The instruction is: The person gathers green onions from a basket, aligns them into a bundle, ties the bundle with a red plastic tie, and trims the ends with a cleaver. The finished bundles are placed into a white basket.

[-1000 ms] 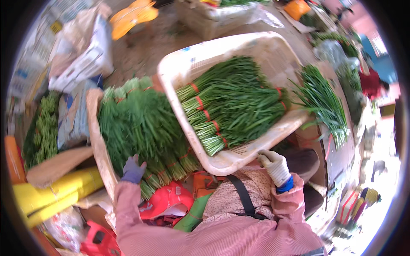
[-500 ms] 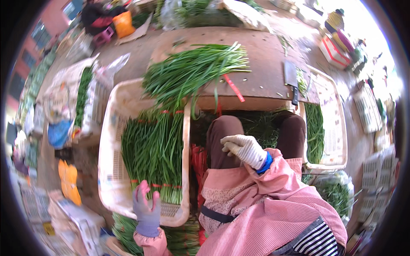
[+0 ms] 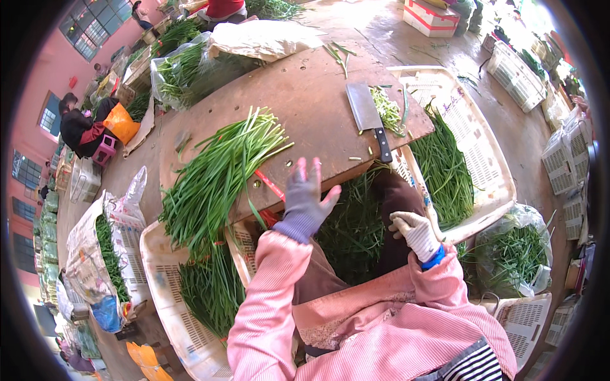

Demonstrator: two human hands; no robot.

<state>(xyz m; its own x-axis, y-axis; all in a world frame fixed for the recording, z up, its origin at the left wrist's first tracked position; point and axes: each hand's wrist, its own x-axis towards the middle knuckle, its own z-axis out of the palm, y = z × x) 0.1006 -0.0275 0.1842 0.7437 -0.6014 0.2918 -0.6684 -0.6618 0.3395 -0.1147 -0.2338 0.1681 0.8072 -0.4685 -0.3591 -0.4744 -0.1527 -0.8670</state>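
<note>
My left hand (image 3: 305,202), in a grey-purple glove, is open with fingers spread, at the near edge of a brown wooden board (image 3: 311,82). It is nearest a red strip (image 3: 270,184) that comes out from under a loose bunch of long green chives (image 3: 219,168). The chives' pale stems point away to the right; their leaves hang over the board's left edge. My right hand (image 3: 413,233), in a white glove, is curled over my right knee, with nothing visible in it. A cleaver (image 3: 364,108) with a black handle lies on the board's right, beside cut stem ends (image 3: 387,111).
Plastic crates of greens flank my legs, one crate (image 3: 152,254) on the left and another (image 3: 489,140) on the right. A clear bag of greens (image 3: 515,254) stands at the right. Beyond the board lies a white sack (image 3: 260,39). A person (image 3: 86,127) sits far left.
My left hand has moved from the left crate's near end up and right to the board's edge. My right hand now rests farther right, more curled. The view has turned.
</note>
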